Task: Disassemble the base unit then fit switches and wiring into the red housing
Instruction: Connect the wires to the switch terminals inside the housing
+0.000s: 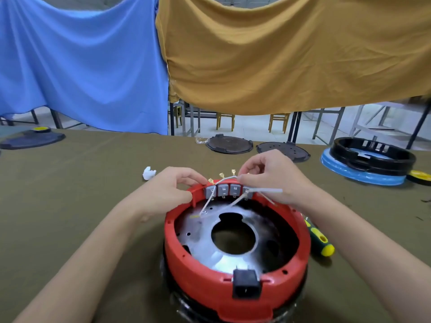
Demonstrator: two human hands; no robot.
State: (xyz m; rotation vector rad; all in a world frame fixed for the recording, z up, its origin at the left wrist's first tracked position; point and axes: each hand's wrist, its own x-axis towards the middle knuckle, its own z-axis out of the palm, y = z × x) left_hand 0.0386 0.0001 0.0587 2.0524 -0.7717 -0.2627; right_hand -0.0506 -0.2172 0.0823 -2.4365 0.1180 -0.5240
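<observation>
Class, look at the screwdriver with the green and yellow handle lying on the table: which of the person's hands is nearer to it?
Right. The right hand works at the far rim, above the screwdriver; the left hand is across the red housing from it.

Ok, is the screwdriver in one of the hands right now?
No, the screwdriver lies on the table to the right of the red housing, while both hands work at the switches.

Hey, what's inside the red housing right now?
Inside the red housing: a silvery metal plate with a central hole, grey switches at the far rim, white wires. Beneath the plate is hidden.
</observation>
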